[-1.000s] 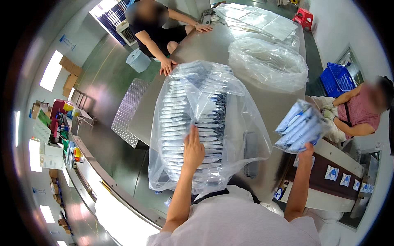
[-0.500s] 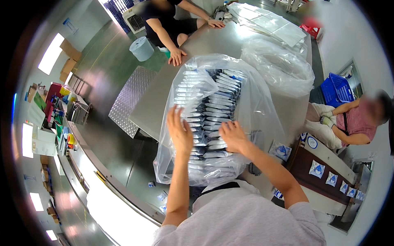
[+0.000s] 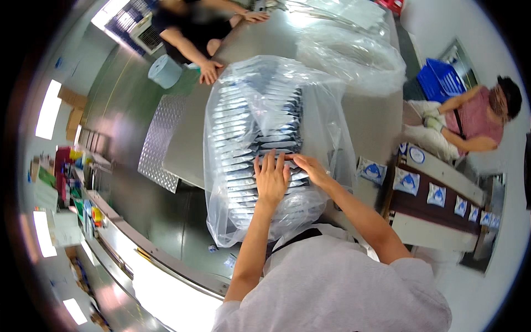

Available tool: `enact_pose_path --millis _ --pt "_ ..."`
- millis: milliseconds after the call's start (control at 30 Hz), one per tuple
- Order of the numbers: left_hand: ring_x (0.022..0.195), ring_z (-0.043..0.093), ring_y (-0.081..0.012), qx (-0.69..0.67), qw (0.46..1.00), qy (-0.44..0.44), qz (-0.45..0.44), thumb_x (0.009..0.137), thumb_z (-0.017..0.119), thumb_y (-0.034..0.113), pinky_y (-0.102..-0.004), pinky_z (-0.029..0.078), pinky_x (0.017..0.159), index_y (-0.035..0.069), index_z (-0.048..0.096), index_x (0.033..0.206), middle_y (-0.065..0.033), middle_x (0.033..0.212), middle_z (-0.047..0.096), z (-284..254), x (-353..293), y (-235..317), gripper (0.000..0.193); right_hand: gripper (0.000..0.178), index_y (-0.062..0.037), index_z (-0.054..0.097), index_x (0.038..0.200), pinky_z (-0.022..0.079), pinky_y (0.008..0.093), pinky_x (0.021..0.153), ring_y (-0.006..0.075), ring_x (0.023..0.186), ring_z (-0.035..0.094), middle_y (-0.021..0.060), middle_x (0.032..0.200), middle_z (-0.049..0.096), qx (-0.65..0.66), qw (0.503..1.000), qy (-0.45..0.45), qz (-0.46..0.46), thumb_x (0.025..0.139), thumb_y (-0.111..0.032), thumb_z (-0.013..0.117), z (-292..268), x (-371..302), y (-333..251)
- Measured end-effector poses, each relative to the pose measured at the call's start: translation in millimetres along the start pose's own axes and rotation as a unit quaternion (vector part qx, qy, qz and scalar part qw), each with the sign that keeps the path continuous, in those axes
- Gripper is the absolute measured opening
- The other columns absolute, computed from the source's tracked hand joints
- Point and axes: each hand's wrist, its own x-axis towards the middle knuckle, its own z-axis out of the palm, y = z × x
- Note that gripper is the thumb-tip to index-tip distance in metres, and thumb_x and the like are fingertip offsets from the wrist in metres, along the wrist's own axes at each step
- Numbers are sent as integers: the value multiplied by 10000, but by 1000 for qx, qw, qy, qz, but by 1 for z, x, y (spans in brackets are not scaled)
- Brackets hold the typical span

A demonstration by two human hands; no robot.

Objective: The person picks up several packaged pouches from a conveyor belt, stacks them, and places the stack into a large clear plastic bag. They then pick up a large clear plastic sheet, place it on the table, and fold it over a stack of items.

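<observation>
A large transparent plastic bag lies on the metal table, with two lengthwise rows of white-and-blue packets standing on edge inside it. Fingers stretched out, my left hand rests flat on the middle of the rows. Close beside it on the right is my right hand, open too, its fingers pointing left across the packets and nearly meeting the left hand's fingertips. Neither hand grasps a packet. Folds of the bag blur the packets at the far end.
Loose transparent plastic bags lie on the table at the back right. On the right, single packets sit along a brown conveyor belt. A seated co-worker is beyond it, near a blue basket. Another person's hand touches the table's far left edge.
My left hand has moved right, from the left row to the middle, next to my right hand. Plastic now covers more of the packets' far end. The whole view has shifted.
</observation>
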Motion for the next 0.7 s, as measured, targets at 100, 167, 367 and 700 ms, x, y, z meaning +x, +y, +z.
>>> enact_pose_path --millis 100,167,367,700 --pt "1058 504 -250 24 999 -15 24 868 474 280 -528 259 1016 105 528 1195 -113 1114 548 12 -2 7 375 416 5 628 1059 379 313 922 181 1022 555 102 1062 632 75 992 95 -40 966 -327 397 6 8 59" --pt "1007 512 -258 46 998 -45 -8 864 470 296 -503 314 954 109 526 1188 -99 1064 559 19 -2 8 378 387 7 641 968 434 339 831 246 922 595 148 961 646 -12 981 156 -113 965 -296 402 15 18 68" --pt "985 524 -281 96 995 -22 5 884 431 299 -474 351 890 90 547 1146 -97 1045 572 32 -3 5 355 120 -45 558 890 426 390 785 336 892 547 133 867 589 -267 903 313 -125 856 -157 534 4 -15 18" --pt "1054 530 -221 160 987 -8 10 952 350 300 -388 367 913 176 591 1164 -28 1108 590 43 -8 6 344 191 -82 528 937 402 401 853 303 968 514 115 1016 535 -364 874 296 -126 758 -66 591 -98 -202 13"
